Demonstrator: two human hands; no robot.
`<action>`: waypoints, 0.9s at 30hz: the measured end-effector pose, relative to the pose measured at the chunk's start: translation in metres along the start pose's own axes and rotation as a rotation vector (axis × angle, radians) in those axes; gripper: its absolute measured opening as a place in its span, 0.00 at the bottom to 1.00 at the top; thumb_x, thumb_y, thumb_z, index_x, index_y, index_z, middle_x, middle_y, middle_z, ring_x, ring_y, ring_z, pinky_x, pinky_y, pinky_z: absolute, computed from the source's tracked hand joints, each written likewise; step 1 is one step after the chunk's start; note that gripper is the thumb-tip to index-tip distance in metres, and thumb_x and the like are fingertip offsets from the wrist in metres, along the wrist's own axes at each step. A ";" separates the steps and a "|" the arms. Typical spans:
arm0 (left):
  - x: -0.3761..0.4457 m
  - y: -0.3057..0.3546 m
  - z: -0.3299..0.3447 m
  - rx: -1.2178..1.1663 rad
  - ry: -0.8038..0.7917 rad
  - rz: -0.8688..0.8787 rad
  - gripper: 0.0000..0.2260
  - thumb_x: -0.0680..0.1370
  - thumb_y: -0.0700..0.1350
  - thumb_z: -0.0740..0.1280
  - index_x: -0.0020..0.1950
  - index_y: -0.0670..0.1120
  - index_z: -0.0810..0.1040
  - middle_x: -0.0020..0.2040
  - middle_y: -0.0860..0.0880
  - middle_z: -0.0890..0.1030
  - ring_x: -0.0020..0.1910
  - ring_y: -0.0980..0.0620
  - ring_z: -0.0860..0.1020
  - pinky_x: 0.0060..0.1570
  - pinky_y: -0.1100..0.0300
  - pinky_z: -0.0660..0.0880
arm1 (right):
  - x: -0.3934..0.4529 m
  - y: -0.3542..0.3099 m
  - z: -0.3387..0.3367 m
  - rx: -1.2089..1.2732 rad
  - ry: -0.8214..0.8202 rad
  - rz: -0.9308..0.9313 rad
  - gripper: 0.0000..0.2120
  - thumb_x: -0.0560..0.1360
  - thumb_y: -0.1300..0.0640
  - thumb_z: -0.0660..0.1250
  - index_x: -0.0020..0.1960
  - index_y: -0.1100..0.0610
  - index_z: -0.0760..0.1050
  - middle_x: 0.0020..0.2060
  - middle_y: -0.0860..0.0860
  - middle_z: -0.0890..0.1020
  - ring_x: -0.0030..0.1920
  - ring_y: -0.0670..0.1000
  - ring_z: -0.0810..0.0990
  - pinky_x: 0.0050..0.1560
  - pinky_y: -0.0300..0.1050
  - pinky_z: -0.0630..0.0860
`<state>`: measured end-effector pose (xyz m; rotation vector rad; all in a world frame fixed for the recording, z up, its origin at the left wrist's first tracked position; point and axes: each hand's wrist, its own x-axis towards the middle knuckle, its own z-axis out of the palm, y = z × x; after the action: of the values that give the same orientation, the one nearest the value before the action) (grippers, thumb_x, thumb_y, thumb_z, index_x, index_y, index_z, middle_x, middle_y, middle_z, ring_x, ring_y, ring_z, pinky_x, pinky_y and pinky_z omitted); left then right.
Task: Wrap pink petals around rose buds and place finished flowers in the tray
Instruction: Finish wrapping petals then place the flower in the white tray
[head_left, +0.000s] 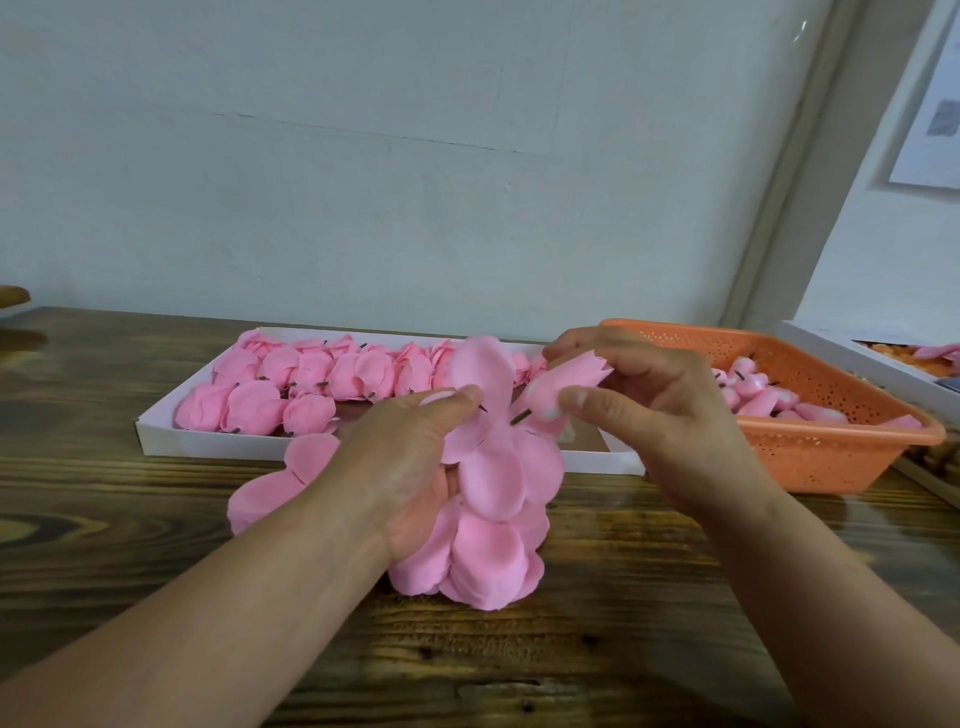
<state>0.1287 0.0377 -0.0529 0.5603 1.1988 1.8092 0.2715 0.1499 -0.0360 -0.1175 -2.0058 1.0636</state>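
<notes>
— Where do we stand, taking the white tray (156, 436) as our mark?

— The tray lies across the far side of the wooden bench (623, 597), against the wall; in it we count roughly eighteen finished flowers (311, 374) in about two rows, though the right end is hidden behind our hands, so the count is not exact.

— And our hands?

— Two, both just in front of the tray; our left hand (410, 467) grips a petal sheet (493, 462) of several joined petals, fingers curled behind it and thumb pressed on its upper lobe; our right hand (649, 410) pinches one rose bud (566, 387) between thumb and fingers, its short dark stem aimed at the centre of the sheet; whether the stem touches the sheet we cannot tell.

— More petals?

— Two heaps on the bench, both on the near side of the tray: one petal stack (483, 561) directly under the held sheet, and a second petal pile (280, 478) touching the tray's front wall, partly behind our left forearm; the sheets in each are too overlapped to count.

— To the right of the tray?

— One orange basket (831, 457), just beside the tray's right end, holding loose buds (753, 395); we see around ten, the rest hidden; beyond it one white box (831, 345) at the frame's edge, its contents unclear.
</notes>
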 end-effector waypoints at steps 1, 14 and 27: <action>-0.001 0.000 0.000 0.011 -0.012 -0.003 0.05 0.78 0.41 0.66 0.50 0.41 0.79 0.40 0.43 0.82 0.39 0.46 0.81 0.38 0.56 0.78 | 0.000 -0.001 0.001 -0.034 -0.013 -0.008 0.10 0.68 0.64 0.68 0.48 0.65 0.80 0.50 0.58 0.81 0.51 0.58 0.79 0.51 0.51 0.76; -0.005 0.000 0.001 0.120 -0.030 0.003 0.08 0.79 0.42 0.65 0.55 0.40 0.78 0.47 0.38 0.81 0.44 0.42 0.80 0.50 0.48 0.78 | -0.003 -0.006 0.006 -0.498 -0.140 -0.038 0.09 0.68 0.61 0.74 0.48 0.57 0.83 0.56 0.47 0.76 0.59 0.43 0.74 0.58 0.20 0.55; -0.001 0.000 -0.001 0.226 0.076 0.037 0.06 0.77 0.40 0.67 0.45 0.38 0.81 0.46 0.34 0.82 0.46 0.37 0.81 0.51 0.43 0.79 | -0.006 -0.014 0.016 -0.589 -0.143 -0.146 0.10 0.64 0.61 0.76 0.44 0.58 0.81 0.55 0.49 0.75 0.59 0.50 0.75 0.58 0.18 0.52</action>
<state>0.1282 0.0367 -0.0532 0.6502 1.4647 1.7504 0.2676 0.1281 -0.0339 -0.2041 -2.3655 0.3741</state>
